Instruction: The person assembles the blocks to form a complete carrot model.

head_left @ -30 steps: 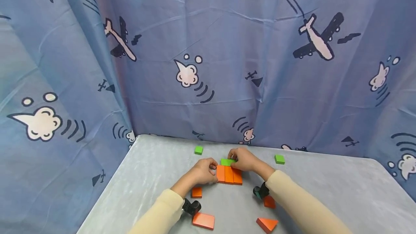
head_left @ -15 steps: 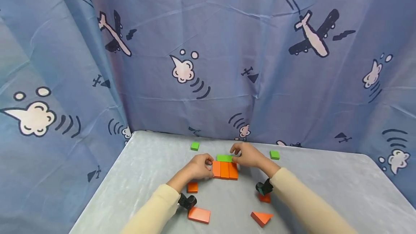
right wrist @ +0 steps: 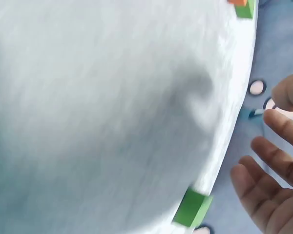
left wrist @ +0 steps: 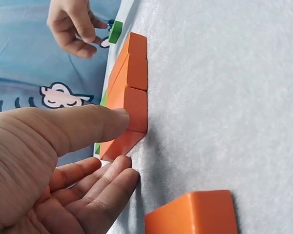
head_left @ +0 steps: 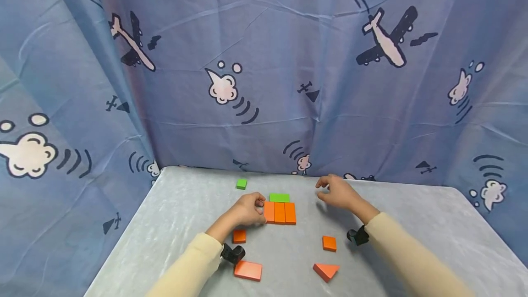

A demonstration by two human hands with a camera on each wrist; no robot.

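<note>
Three orange rectangular blocks [head_left: 279, 213] lie side by side on the table, with a flat green block [head_left: 279, 198] along their far ends. My left hand [head_left: 249, 209] is at the left side of this row. In the left wrist view, its thumb touches the near end of the leftmost orange block [left wrist: 136, 108], while the other fingers are relaxed beside it. Off to the right, my right hand [head_left: 339, 191] hovers above the table, fingers loosely bent and holding nothing. A small green block [right wrist: 192, 208] lies below that hand, hidden behind it in the head view.
Another small green block [head_left: 241, 184] sits at the back left. Small orange blocks lie at left [head_left: 239, 236] and right [head_left: 329, 243]. Nearer are an orange rectangular block [head_left: 248, 270] and an orange triangular block [head_left: 326, 272]. A blue patterned curtain [head_left: 264, 81] hangs behind the table [head_left: 189, 223].
My right hand has let go of the flat green block and moved away to the right. The left hand stays by the orange row. The head view has shifted slightly.
</note>
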